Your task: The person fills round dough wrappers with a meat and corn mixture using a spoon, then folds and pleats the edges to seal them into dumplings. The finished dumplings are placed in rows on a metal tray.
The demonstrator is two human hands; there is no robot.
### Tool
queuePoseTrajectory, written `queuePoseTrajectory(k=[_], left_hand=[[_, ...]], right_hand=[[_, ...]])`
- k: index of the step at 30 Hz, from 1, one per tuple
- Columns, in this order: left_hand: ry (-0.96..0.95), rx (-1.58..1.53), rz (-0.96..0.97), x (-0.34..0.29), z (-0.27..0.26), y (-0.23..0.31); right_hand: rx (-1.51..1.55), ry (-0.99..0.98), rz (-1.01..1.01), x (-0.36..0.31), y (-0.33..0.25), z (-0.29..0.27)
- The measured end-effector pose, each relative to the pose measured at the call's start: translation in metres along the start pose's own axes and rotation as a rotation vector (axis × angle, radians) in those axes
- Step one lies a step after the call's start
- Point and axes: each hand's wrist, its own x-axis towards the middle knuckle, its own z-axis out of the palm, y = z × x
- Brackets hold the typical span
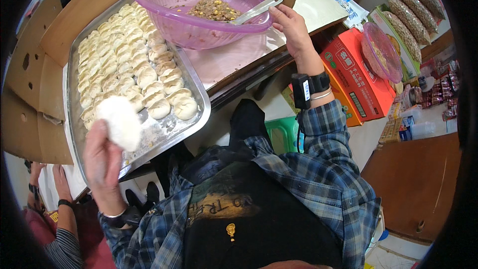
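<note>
My left hand [103, 157] pinches a round, white dumpling wrapper [119, 123], holding it up over the near left part of a metal tray [200, 98]. Rows of folded dumplings [117, 62] cover most of that tray. At the right rim of a purple plastic bowl [172, 27], my right hand [294, 27] has its fingers closed at the handle of a pale spoon [260, 9]. The spoon's head rests in a minced filling with yellow bits [211, 9]; the exact finger contact on the handle is partly hidden.
Cardboard walls [42, 102] border the tray on the left. A co-worker's arm [64, 204] shows at lower left. Right of the table stand a red carton [356, 69], a pink basket [381, 52] and bags of nuts or beans [411, 15]. A green stool [283, 133] is below.
</note>
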Motion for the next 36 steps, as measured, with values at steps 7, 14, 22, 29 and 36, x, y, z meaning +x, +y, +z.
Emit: queuePoseTrajectory(k=[7, 14, 22, 29, 36], left_hand=[[-0.025, -0.208, -0.105, 0.018, 0.043, -0.049], [-0.021, -0.239, -0.144, 0.026, 0.040, -0.053], [-0.125, 0.083, -0.058, 0.019, 0.039, -0.050], [-0.062, 0.142, -0.131, 0.020, 0.034, -0.048], [0.055, 0.022, -0.141, 0.023, 0.033, -0.048]], right_hand=[[0.260, 0.021, -0.077, 0.021, 0.001, 0.014], [0.269, 0.094, -0.210, 0.019, -0.012, 0.018], [-0.300, -0.168, -0.231, 0.010, -0.059, 0.040], [-0.475, -0.328, -0.501, 0.006, -0.078, 0.046], [-0.539, -0.271, -0.894, 0.012, -0.074, 0.033]])
